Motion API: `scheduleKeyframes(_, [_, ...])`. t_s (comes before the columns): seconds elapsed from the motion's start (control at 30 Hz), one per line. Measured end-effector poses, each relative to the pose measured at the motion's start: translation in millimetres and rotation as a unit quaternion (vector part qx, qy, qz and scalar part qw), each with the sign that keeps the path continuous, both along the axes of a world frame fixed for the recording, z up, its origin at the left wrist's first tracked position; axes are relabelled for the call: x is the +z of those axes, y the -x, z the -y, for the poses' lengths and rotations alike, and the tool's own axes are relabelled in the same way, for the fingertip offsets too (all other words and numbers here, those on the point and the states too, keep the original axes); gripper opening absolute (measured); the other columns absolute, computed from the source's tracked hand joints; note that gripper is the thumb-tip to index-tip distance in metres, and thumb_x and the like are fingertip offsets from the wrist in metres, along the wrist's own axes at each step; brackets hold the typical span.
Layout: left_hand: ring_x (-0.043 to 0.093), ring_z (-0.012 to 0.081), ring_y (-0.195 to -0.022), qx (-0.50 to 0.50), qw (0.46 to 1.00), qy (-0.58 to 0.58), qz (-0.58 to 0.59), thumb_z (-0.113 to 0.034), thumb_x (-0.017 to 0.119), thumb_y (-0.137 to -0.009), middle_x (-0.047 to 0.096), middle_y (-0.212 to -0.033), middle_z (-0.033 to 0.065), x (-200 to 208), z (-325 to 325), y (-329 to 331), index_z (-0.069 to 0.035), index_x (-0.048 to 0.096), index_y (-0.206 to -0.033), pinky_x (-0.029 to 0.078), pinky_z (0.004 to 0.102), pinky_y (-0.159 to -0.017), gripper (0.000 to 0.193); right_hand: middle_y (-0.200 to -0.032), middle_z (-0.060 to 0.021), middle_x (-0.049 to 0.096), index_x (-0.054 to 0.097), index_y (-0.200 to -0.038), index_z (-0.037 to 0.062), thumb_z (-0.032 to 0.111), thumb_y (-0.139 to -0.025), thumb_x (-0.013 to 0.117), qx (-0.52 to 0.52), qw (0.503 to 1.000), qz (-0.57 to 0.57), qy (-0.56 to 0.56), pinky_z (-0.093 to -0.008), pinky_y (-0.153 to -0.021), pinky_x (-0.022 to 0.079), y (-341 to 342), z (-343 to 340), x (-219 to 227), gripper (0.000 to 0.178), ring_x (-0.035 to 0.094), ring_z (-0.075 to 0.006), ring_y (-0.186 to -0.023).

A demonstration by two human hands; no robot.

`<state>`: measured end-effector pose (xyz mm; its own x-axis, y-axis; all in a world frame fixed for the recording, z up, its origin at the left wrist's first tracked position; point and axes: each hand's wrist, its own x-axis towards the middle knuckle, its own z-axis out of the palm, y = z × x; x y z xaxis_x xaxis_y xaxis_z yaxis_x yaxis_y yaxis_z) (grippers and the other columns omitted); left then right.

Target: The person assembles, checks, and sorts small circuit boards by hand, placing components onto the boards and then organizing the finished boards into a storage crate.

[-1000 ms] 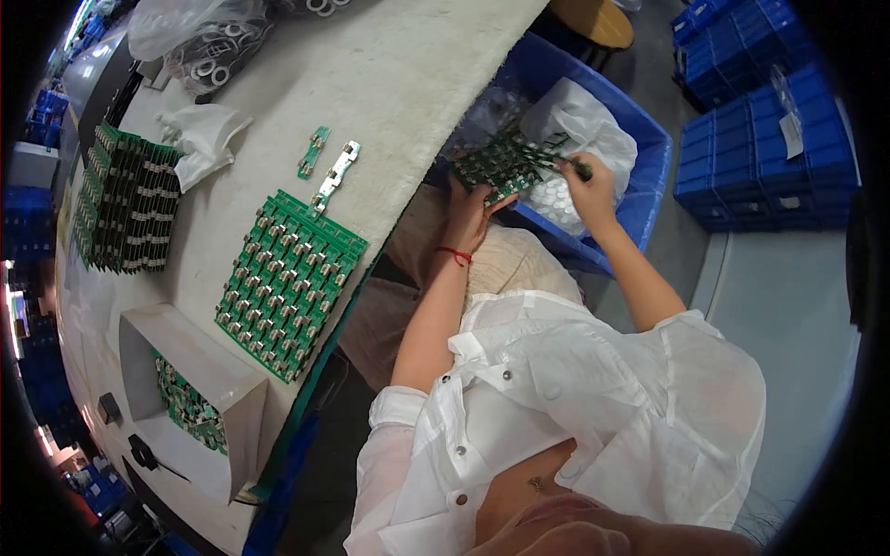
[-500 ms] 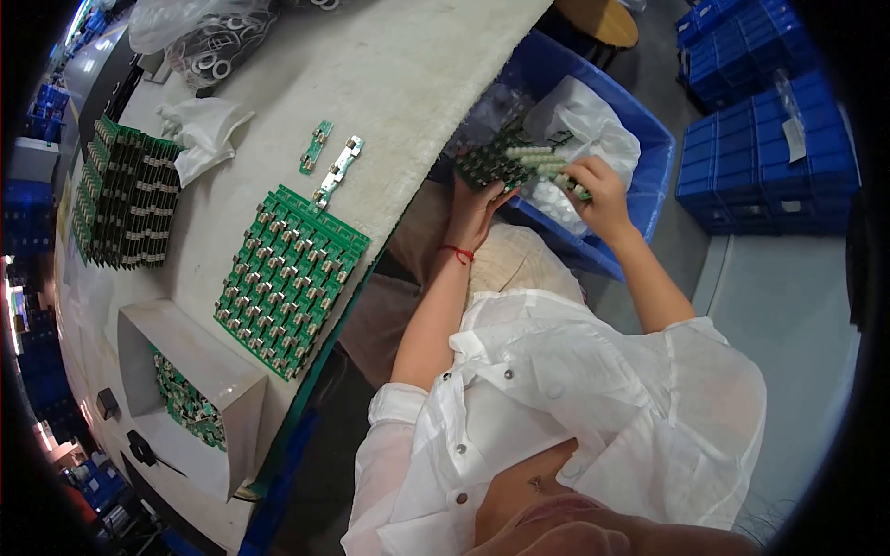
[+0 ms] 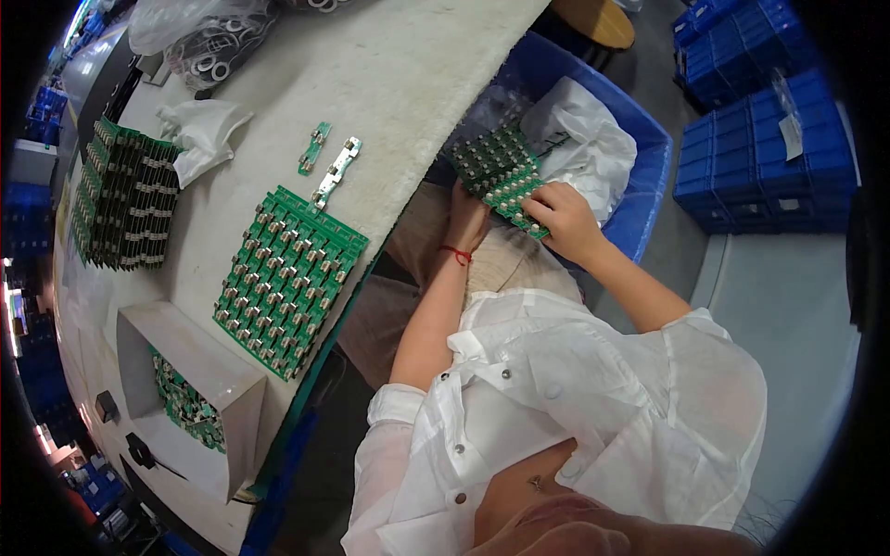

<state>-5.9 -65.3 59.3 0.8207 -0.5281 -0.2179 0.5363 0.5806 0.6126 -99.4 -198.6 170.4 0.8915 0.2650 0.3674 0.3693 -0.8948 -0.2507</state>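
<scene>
Over the edge of the blue bin, both my hands hold a green circuit board panel with rows of small pale parts. My left hand grips its near left edge from below, its fingertips hidden under the panel. My right hand is closed on the right end of the panel's near section, thumb and fingers at the edge. That section looks brighter than the darker far part; whether the two are still joined I cannot tell.
The blue bin holds a crumpled white bag. On the table lie a large green board panel, two narrow board strips, a stack of panels and a white box of small boards. Blue crates stand at right.
The panel's near section has swung from edge-on to face-up, showing its green surface. My right hand has come down and slightly left with it; my left hand has shifted little.
</scene>
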Motion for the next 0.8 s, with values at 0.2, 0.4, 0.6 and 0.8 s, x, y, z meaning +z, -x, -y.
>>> scheduleKeyframes(0.2, [0.062, 0.0146, -0.097, -0.010, 1.000, -0.008, 0.001, 0.000, 0.055, -0.091, 0.061, -0.111, 0.0064, -0.2, -1.5, -1.0, -0.004, 0.053, -0.117, 0.053, 0.0289, -0.081, 0.026, -0.087, -0.0090, 0.057, 0.061, -0.096, 0.0047, 0.003, -0.059, 0.072, -0.084, 0.996, 0.002, -0.030, -0.0384, -0.069, 0.045, 2.2, -3.8, -5.6, 0.038, 0.056, -0.0305, -0.081])
scheduleKeyframes(0.4, [0.058, 0.0197, -0.110, -0.049, 0.997, -0.053, 0.021, -0.002, 0.048, -0.095, 0.057, -0.118, 0.0111, 1.6, 1.0, -3.2, 0.001, 0.049, -0.121, 0.054, 0.0365, -0.092, 0.026, -0.075, -0.0124, 0.062, 0.063, -0.084, -0.0013, 0.009, -0.077, 0.073, -0.282, 0.917, 0.024, -0.282, -0.0326, -0.061, 0.045, -9.2, -1.2, -2.2, 0.016, 0.060, -0.0247, -0.067])
scheduleKeyframes(0.6, [0.058, 0.0218, -0.110, -0.034, 0.999, -0.039, 0.006, -0.002, 0.048, -0.095, 0.055, -0.122, 0.0132, 4.5, 1.6, -1.4, 0.001, 0.045, -0.127, 0.053, 0.0377, -0.095, 0.033, -0.074, -0.0088, 0.061, 0.064, -0.086, -0.0009, 0.014, -0.083, 0.072, -0.335, 0.881, 0.062, -0.327, -0.0286, -0.064, 0.043, -22.2, 31.7, 11.2, 0.017, 0.057, -0.0153, -0.069])
scheduleKeyframes(0.8, [0.059, 0.0178, -0.106, -0.022, 0.999, -0.044, 0.011, -0.005, 0.054, -0.094, 0.057, -0.120, 0.0088, -1.0, 2.4, 0.0, 0.000, 0.046, -0.127, 0.051, 0.0336, -0.093, 0.034, -0.086, -0.0105, 0.059, 0.062, -0.093, 0.0040, 0.008, -0.066, 0.072, -0.054, 0.996, 0.007, -0.074, -0.0373, -0.068, 0.045, -1.4, 12.0, 15.0, 0.029, 0.058, -0.0301, -0.080])
